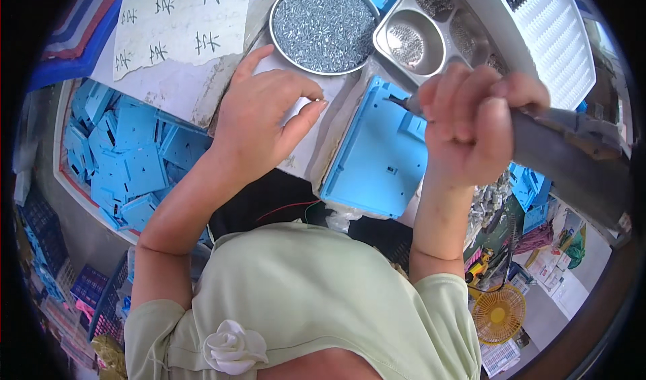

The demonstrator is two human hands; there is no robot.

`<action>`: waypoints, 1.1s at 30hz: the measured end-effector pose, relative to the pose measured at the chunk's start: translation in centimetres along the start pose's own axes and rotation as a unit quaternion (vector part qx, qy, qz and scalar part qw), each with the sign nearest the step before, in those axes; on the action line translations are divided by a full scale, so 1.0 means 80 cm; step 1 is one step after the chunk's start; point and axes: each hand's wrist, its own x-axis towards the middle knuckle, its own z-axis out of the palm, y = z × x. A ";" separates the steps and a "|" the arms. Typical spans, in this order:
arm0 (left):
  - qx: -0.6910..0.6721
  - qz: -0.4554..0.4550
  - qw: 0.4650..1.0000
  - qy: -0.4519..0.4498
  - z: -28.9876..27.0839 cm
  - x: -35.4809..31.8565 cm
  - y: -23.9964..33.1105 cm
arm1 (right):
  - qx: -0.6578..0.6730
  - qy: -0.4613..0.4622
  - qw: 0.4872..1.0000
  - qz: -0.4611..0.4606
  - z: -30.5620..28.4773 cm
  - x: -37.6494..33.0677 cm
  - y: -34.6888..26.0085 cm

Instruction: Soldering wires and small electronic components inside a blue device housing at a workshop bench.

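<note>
My right hand (pixel 471 121) is wrapped round a dark grey electric screwdriver (pixel 565 154). Its narrow tip points left, over the upper edge of a blue plastic panel (pixel 373 161); whether it touches cannot be told. The panel lies tilted on the work surface, with small holes and a raised rim. To its left, my left hand (pixel 272 104) is closed in a pinch, thumb against index finger. A tiny pale bit shows at those fingertips, too small to name. Just beyond this hand sits a round metal dish (pixel 272 26) filled with small silvery metal pieces.
A steel compartment tray (pixel 441 26) with small metal parts stands behind the panel. Further right is a white ribbed tray (pixel 565 50) with black pieces. On the left, a bin (pixel 62 144) holds several blue panels. A yellow fan (pixel 498 314) stands at lower right.
</note>
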 end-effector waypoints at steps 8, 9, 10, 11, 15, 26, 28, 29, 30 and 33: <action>-0.006 0.038 0.999 -0.021 0.012 -0.002 0.009 | -0.300 -0.086 0.950 -0.012 -0.019 -0.024 0.016; -0.004 0.045 0.999 -0.021 0.015 -0.001 0.014 | -0.313 -0.079 0.946 0.002 -0.015 -0.023 0.011; -0.009 0.050 0.999 -0.015 0.019 -0.002 0.018 | -0.266 -0.092 0.959 0.008 -0.009 -0.017 0.001; -0.012 0.058 0.998 -0.006 0.023 0.000 0.019 | -0.221 -0.104 0.970 0.015 -0.002 -0.010 -0.011; -0.031 0.072 0.997 0.012 0.028 0.004 0.024 | -0.003 -0.191 0.981 0.040 0.011 -0.004 -0.046; -0.080 0.099 0.992 -0.005 0.014 0.016 0.013 | -0.040 -0.132 0.988 0.064 0.025 -0.040 -0.053; 0.037 0.113 0.992 0.047 0.002 0.051 -0.024 | -0.040 -0.128 0.989 0.067 0.028 -0.046 -0.055; 0.174 0.121 0.974 0.077 -0.001 0.068 -0.045 | -0.037 -0.120 0.990 0.071 0.032 -0.049 -0.056; 0.206 0.082 0.974 0.035 0.003 0.074 -0.053 | -0.034 -0.111 0.990 0.074 0.034 -0.054 -0.055; 0.248 0.003 0.968 -0.035 0.013 0.082 -0.059 | -0.026 -0.060 0.993 0.101 0.044 -0.076 -0.055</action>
